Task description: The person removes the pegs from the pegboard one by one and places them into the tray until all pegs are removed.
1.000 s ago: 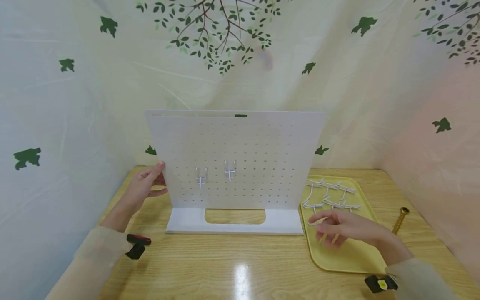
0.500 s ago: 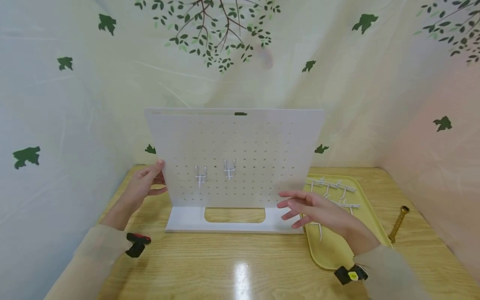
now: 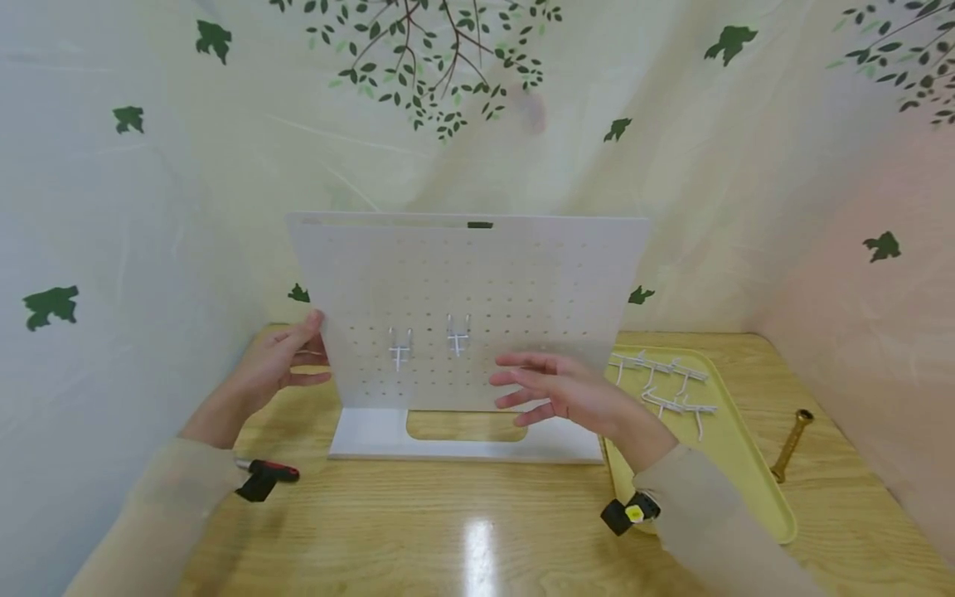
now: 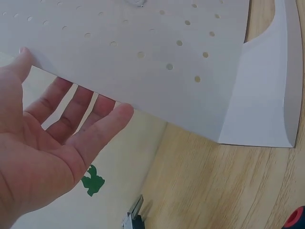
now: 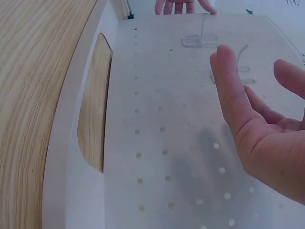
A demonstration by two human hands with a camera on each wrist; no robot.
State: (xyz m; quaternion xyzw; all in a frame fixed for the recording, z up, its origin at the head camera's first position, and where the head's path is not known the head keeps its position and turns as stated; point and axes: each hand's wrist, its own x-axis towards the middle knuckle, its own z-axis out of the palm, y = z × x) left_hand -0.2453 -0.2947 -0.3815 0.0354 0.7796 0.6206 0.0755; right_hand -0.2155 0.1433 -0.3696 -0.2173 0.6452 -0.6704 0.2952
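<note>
A white pegboard [image 3: 373, 278] stands upright on its white base, with two wire hooks, a left hook [image 3: 399, 352] and a right hook [image 3: 458, 337], fixed in its holes. My left hand [image 3: 279, 361] holds the board's left edge. In the left wrist view the thumb tip meets the front edge and fingers [image 4: 71, 112] reach behind it. In front of the board's lower right part is my right hand [image 3: 559, 390], fingers spread and holding nothing. The right wrist view shows a gap between that hand [image 5: 267, 133] and the board.
To the right, a yellow tray [image 3: 734, 481] bears several white wire hooks [image 3: 660, 369]. Beyond it lies a brass-coloured wrench [image 3: 792, 446]. A tool with a red and black handle [image 3: 279, 471] lies by my left wrist. A patterned cloth [image 3: 477, 174] hangs behind.
My right hand has moved left from above the tray's hooks to in front of the board, with its fingers spreading. My left hand stays on the board's edge.
</note>
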